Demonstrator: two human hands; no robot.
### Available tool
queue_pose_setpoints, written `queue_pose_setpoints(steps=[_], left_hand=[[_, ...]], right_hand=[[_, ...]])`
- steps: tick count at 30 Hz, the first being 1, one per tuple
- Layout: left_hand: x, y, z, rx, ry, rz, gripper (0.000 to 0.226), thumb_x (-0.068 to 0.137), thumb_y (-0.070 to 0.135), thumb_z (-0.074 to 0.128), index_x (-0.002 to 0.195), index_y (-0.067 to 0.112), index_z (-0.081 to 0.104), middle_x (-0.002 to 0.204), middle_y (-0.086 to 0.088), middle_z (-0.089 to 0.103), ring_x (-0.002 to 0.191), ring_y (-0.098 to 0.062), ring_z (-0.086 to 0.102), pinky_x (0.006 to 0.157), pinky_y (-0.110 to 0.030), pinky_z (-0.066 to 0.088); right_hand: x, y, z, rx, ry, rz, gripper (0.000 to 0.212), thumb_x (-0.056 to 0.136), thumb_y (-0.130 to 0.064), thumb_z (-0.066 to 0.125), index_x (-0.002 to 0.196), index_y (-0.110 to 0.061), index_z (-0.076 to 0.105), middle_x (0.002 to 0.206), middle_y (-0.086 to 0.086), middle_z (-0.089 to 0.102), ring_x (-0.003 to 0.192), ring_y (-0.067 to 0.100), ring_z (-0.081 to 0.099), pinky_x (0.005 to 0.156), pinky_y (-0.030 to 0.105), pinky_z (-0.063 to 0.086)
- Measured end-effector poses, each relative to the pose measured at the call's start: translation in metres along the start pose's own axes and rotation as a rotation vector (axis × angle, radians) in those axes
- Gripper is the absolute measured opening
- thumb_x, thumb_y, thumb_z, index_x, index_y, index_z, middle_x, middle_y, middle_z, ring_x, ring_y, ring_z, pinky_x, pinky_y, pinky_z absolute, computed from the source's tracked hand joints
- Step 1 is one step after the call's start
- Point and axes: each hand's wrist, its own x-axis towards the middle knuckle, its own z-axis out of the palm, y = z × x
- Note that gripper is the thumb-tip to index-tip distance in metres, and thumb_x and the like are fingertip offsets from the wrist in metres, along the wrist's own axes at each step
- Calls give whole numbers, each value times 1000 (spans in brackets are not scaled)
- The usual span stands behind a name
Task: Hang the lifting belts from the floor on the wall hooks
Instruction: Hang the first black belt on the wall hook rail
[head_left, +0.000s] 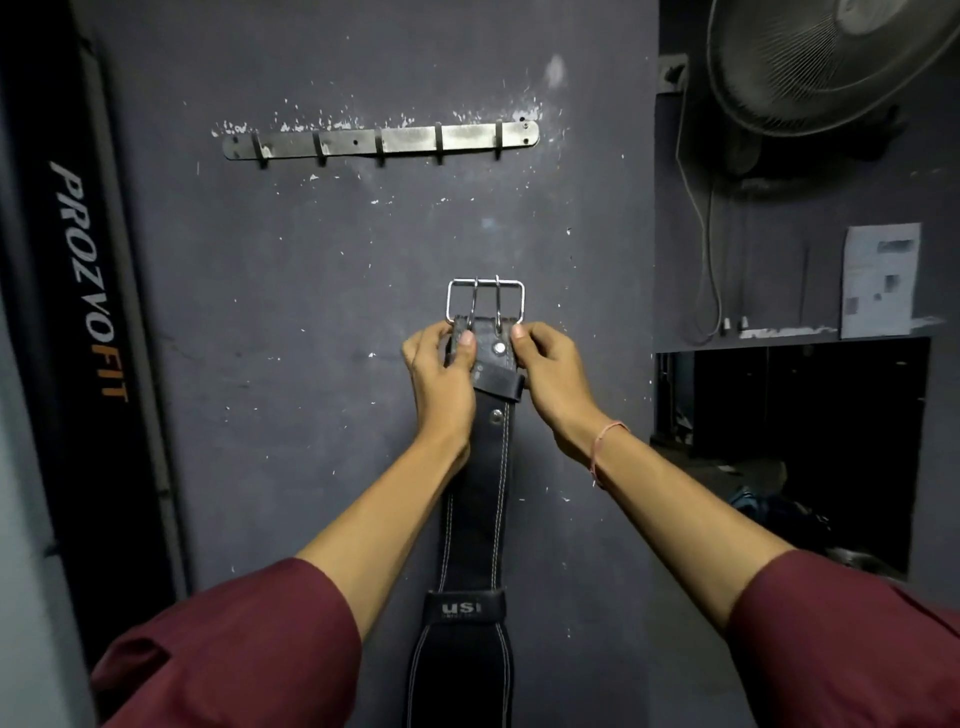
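Note:
A black leather lifting belt (480, 519) with white stitching hangs straight down in front of the dark wall. Its silver double-prong buckle (485, 301) points upward. My left hand (441, 374) grips the belt's top end from the left, thumb on the leather just below the buckle. My right hand (550, 369) holds the same end from the right. A metal hook rail (382, 141) with several bare hooks is fixed to the wall well above the buckle. The belt's lower part runs out of view at the bottom.
A black padded upright (88, 291) with white and orange lettering stands at the left. A wall fan (826, 62) with a dangling cable sits at the upper right, above a ledge with a paper notice (880, 280) and a dark opening (789, 447).

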Motion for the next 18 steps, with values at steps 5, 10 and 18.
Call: queue_pose_setpoints(steps=[5, 10, 18], left_hand=[[26, 1, 28, -36, 20, -6, 17, 101, 6, 52, 117, 8, 57, 102, -3, 66, 91, -12, 62, 82, -18, 52], [54, -2, 49, 37, -1, -2, 22, 98, 16, 53, 112, 2, 61, 104, -19, 70, 94, -28, 66, 93, -49, 54], [132, 17, 73, 322, -102, 165, 33, 85, 35, 63, 62, 11, 62, 57, 6, 64, 63, -19, 62, 65, -42, 52]], right_hand=[[32, 0, -4, 25, 58, -103, 41, 94, -41, 53, 76, -5, 61, 77, 20, 64, 71, 24, 56, 70, 47, 52], [68, 3, -2, 43, 41, -106, 36, 102, -26, 47, 67, -19, 42, 61, -8, 41, 59, 10, 36, 62, 32, 33], [153, -10, -2, -100, 199, -187, 38, 104, -32, 42, 68, -18, 43, 70, 2, 53, 75, 26, 50, 67, 40, 37]])
